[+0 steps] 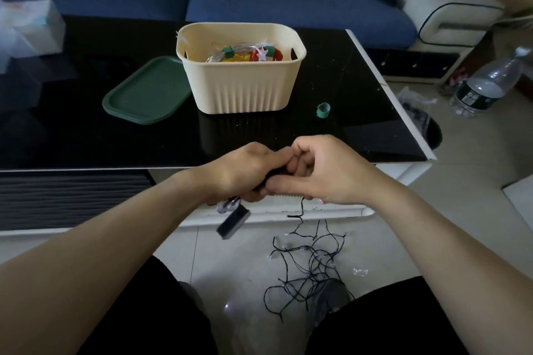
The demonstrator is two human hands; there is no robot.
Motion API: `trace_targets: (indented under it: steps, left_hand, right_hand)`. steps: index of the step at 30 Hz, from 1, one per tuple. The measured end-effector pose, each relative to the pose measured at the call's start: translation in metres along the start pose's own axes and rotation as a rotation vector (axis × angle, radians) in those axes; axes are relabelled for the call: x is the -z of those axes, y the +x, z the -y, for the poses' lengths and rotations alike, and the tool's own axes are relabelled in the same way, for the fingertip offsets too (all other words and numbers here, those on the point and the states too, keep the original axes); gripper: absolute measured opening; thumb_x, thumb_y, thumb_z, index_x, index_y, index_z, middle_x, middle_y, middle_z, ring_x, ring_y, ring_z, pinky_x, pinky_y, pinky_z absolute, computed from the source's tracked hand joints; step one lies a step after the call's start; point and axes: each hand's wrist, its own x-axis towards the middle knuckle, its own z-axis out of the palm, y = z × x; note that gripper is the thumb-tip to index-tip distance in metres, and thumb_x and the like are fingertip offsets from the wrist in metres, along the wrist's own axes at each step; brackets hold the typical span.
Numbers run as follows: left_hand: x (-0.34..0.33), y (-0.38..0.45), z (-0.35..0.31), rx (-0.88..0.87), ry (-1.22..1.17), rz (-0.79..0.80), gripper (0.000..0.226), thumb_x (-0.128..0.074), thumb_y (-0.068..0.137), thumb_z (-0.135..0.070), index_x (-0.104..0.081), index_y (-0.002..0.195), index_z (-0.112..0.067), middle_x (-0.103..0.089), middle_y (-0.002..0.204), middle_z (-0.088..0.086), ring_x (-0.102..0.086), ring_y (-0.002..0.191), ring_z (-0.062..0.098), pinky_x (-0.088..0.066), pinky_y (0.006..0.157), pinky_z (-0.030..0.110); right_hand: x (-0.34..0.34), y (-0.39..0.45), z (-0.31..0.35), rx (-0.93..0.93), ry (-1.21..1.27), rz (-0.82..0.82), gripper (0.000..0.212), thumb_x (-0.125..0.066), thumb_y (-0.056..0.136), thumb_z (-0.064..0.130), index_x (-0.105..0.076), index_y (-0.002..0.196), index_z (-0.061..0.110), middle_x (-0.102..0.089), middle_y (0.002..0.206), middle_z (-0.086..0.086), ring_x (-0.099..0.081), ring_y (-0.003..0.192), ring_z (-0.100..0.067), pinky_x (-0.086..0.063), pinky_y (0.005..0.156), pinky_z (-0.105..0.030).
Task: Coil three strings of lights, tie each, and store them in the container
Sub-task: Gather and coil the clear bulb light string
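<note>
A: Where does the job stand?

B: Two coils (245, 53), each banded in green, already lie in the bin (240, 86) at 12 o'clock on the tabletop (86, 135). The third string (305, 265) is mostly a loose tangle on the floor at 6 o'clock, by a shoe.

A: And the hands?

B: They meet just over the tabletop's near edge. The left hand (245, 171) is curled round the start of a coil; the right hand (314, 170) pinches the wire where it feeds in. A black box (232, 223), probably the battery pack, dangles below the left hand, though it is blurred.

A: How should the winding go?

B: I'd keep the left hand as the fixed former and let the right draw wire up in even loops, sliding along it so kinks shake out before they reach the coil. The floor heap looks knotted, so pull gently; bulbs could snag.

A: The tie?

B: A green band (323, 110) waits at 2 o'clock of the hands, beside the bin. The lid (141, 95) lies left of it.
</note>
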Motion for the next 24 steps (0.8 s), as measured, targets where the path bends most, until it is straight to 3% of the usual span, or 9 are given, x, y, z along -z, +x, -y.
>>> trace_targets:
  steps: [2, 5, 8, 11, 15, 17, 21, 24]
  left_hand:
    - [0.001, 0.000, 0.002, 0.034, -0.047, 0.014, 0.051, -0.039, 0.106, -0.036, -0.044, 0.060, -0.014, -0.026, 0.046, -0.003, -0.018, 0.038, 0.010, -0.014, 0.040, 0.021]
    - [0.009, -0.004, 0.001, 0.032, -0.133, 0.015, 0.043, -0.047, 0.101, -0.035, -0.051, 0.066, -0.011, -0.021, 0.047, -0.005, -0.016, 0.038, 0.008, -0.012, 0.040, 0.020]
    - [0.020, -0.010, -0.002, 0.034, -0.196, 0.066, 0.037, -0.058, 0.089, -0.040, -0.055, 0.065, -0.012, -0.015, 0.049, -0.005, -0.012, 0.039, 0.010, -0.009, 0.042, 0.022]
    - [0.026, -0.013, -0.002, 0.002, -0.339, 0.097, 0.032, -0.060, 0.088, -0.032, -0.049, 0.061, -0.019, -0.015, 0.049, -0.008, -0.012, 0.040, 0.009, -0.009, 0.042, 0.024]
    - [0.028, -0.011, -0.004, -0.047, -0.567, -0.019, 0.024, -0.053, 0.089, -0.030, -0.051, 0.070, -0.017, -0.019, 0.047, -0.009, -0.015, 0.036, 0.006, -0.009, 0.042, 0.025]
    - [0.031, -0.009, -0.004, -0.080, -0.655, -0.104, 0.024, -0.049, 0.094, -0.027, -0.052, 0.074, -0.014, -0.021, 0.045, -0.010, -0.017, 0.033, 0.005, -0.011, 0.039, 0.022]
    - [0.040, -0.007, -0.004, -0.161, -0.790, -0.259, 0.031, -0.042, 0.102, -0.025, -0.054, 0.076, -0.013, -0.022, 0.044, -0.010, -0.018, 0.034, 0.005, -0.015, 0.039, 0.021]
    - [0.043, -0.009, -0.005, -0.222, -0.881, -0.346, 0.031, -0.041, 0.103, -0.029, -0.057, 0.081, -0.012, -0.028, 0.050, -0.009, -0.024, 0.040, 0.007, -0.022, 0.042, 0.021]
  right_hand:
    - [0.007, 0.001, -0.009, 0.010, 0.021, 0.072, 0.038, -0.086, 0.070, 0.047, -0.067, 0.085, 0.017, -0.070, 0.069, 0.002, -0.064, 0.059, -0.010, -0.052, 0.055, -0.024]
    - [0.020, 0.005, -0.020, 0.056, 0.101, 0.044, 0.035, -0.082, 0.070, 0.048, -0.072, 0.087, 0.019, -0.074, 0.083, -0.004, -0.070, 0.079, -0.024, -0.056, 0.074, -0.037]
    - [0.030, 0.009, -0.031, 0.018, 0.082, 0.103, 0.024, -0.080, 0.078, 0.037, -0.074, 0.088, 0.015, -0.075, 0.086, -0.003, -0.069, 0.082, -0.016, -0.054, 0.082, -0.035]
    - [0.028, 0.011, -0.038, -0.070, 0.192, 0.266, 0.032, -0.076, 0.079, 0.046, -0.073, 0.090, 0.016, -0.075, 0.093, -0.008, -0.067, 0.090, -0.015, -0.049, 0.087, -0.036]
    - [0.026, 0.011, -0.040, -0.108, 0.420, 0.349, 0.047, -0.068, 0.081, 0.049, -0.068, 0.110, 0.011, -0.068, 0.087, -0.009, -0.067, 0.090, -0.021, -0.048, 0.077, -0.025]
    - [0.028, 0.012, -0.044, -0.146, 0.402, 0.311, 0.047, -0.071, 0.084, 0.045, -0.068, 0.113, 0.009, -0.069, 0.083, -0.004, -0.066, 0.085, -0.019, -0.050, 0.080, -0.030]
    - [0.022, 0.016, -0.056, -0.173, 0.074, 0.101, 0.013, -0.070, 0.093, 0.026, -0.071, 0.095, 0.013, -0.074, 0.072, -0.002, -0.070, 0.069, -0.014, -0.056, 0.077, -0.033]
    - [0.008, 0.019, -0.049, -0.170, 0.084, 0.047, 0.015, -0.063, 0.099, 0.023, -0.069, 0.091, 0.011, -0.074, 0.070, -0.004, -0.070, 0.061, -0.015, -0.057, 0.066, -0.030]
